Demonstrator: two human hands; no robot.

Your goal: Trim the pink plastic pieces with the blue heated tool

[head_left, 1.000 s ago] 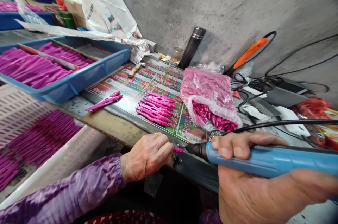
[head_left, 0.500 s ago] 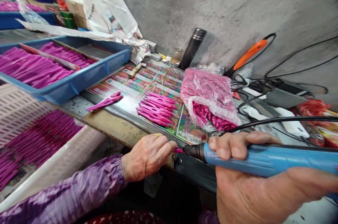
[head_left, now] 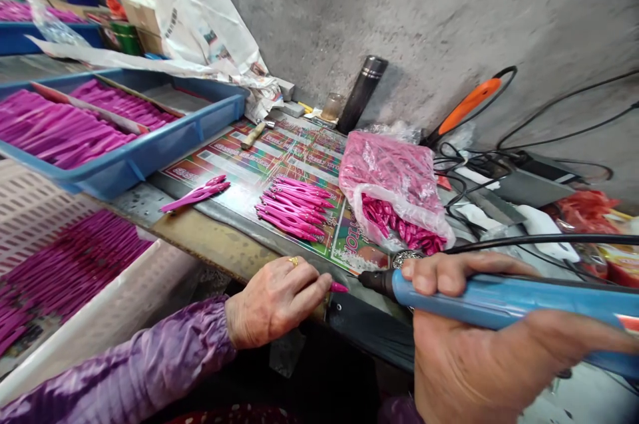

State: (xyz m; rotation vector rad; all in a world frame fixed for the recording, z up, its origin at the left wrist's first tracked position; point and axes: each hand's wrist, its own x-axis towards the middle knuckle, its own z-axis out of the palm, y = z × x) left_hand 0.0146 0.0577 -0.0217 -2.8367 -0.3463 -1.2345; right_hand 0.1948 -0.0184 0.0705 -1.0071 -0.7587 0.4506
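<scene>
Head view, looking forward and down at a workbench. The left hand (head_left: 274, 301), in a purple sleeve (head_left: 124, 351), is closed narrowly on a small magenta plastic piece (head_left: 339, 287). Its fingers (head_left: 304, 284) cover the rear of the piece, and only the pointed tip shows beyond them. The piece lies just to the right of the left fingertips, its long axis running almost level across the view, and its tip points right.

The right hand (head_left: 464, 357) is wrapped around the barrel of a blue rotary tool (head_left: 499, 297), with the fingers closed over the top. The tool's black nose (head_left: 374, 282) points left, nearly in line with the piece. Tip and nose stand end to end, near each other but not visibly touching. The left hand is the nearer to the piece.

Beyond the hands, a printed sheet (head_left: 259, 171) bears a loose group of magenta pieces (head_left: 294, 208) and two more pieces (head_left: 194, 196). A clear plastic bag (head_left: 394, 188) of similar pieces sits to the right. A blue tray (head_left: 164, 154) and a white slotted crate (head_left: 170, 271) hold more at the left.
</scene>
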